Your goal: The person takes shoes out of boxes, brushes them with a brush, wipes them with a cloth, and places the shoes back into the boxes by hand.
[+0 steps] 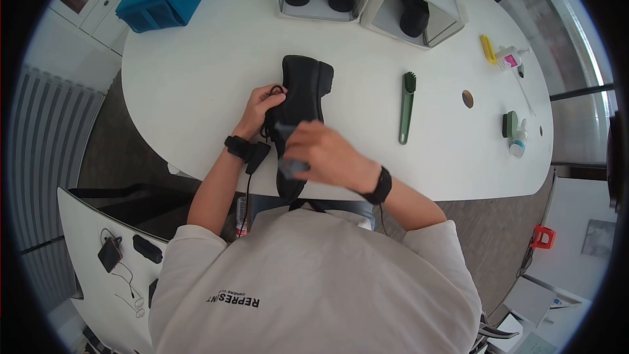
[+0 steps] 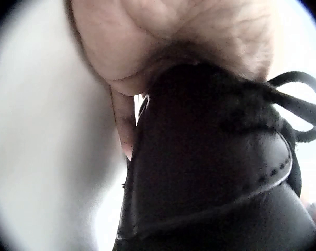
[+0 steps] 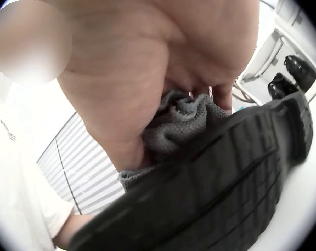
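Observation:
A black leather lace-up shoe (image 1: 303, 85) is turned on its side, with the heel away from me and the toe near my body. My left hand (image 1: 257, 111) grips it at the laced side, the thumb on the upper. In the left wrist view a lace loop (image 2: 299, 107) sticks out beside the palm (image 2: 168, 36). My right hand (image 1: 327, 157) holds a bunched grey cloth (image 3: 179, 125) against the shoe, blurred in the head view. The right wrist view shows the ridged black sole (image 3: 215, 178) below that cloth.
A green brush (image 1: 407, 108) lies to the right on the white table (image 1: 367, 59). Two white boxes (image 1: 327, 16) with black shoes stand at the back. A blue folded bag (image 1: 167, 0) is back left; bottles (image 1: 518, 141) and a yellow item (image 1: 488, 49) sit far right.

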Demonstrator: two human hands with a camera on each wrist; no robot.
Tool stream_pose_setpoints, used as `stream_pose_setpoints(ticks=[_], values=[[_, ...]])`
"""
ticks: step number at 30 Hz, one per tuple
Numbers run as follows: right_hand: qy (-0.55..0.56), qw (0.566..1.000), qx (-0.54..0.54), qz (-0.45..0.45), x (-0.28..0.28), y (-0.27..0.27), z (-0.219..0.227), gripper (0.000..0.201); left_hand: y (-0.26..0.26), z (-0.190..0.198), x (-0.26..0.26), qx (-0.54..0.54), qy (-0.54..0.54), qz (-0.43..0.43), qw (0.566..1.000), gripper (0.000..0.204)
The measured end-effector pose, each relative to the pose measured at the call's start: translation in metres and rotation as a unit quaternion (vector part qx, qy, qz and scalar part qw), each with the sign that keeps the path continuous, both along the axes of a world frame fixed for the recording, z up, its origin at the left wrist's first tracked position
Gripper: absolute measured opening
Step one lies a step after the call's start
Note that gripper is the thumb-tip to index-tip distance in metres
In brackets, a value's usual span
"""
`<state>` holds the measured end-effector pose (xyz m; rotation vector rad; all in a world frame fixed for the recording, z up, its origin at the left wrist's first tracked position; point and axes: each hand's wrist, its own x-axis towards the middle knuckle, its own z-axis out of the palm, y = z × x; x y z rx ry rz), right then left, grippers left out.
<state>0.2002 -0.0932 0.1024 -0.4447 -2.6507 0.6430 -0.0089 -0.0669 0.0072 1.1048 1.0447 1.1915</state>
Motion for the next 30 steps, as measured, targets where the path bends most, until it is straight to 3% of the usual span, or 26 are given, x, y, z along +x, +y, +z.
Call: stream_pose_setpoints(ticks=[2, 7, 9, 13, 16, 21, 30], values=[[0.020, 0.996, -0.072, 0.056, 0.000, -0.021, -0.002, 0.036, 0.000, -0.002, 0.000, -0.001, -0.004, -0.001, 1.000, 0.017], [0.041, 0.994, -0.045, 0.093, 0.008, -0.027, -0.007, 0.037, 0.000, -0.003, 0.001, -0.004, -0.010, -0.001, 1.000, 0.018], [0.113, 0.991, -0.024, 0.064, 0.011, -0.010, -0.020, 0.037, 0.000, -0.002, 0.001, -0.008, -0.016, 0.010, 1.000, 0.018], [0.100, 0.995, 0.016, -0.019, 0.017, 0.037, -0.017, 0.031, -0.001, -0.001, 0.000, -0.014, -0.013, 0.000, 1.000, 0.017], [0.115, 0.990, -0.011, -0.074, 0.013, 0.075, -0.021, 0.026, -0.001, -0.001, 0.001, -0.021, -0.014, 0.015, 1.000, 0.017], [0.119, 0.989, -0.025, -0.082, -0.002, 0.119, -0.025, 0.022, 0.002, -0.008, -0.005, -0.013, -0.035, 0.007, 0.999, 0.017], [0.125, 0.957, -0.175, -0.195, -0.011, 0.155, -0.050, 0.028, 0.000, 0.003, 0.002, -0.030, -0.073, 0.023, 0.997, 0.022]])
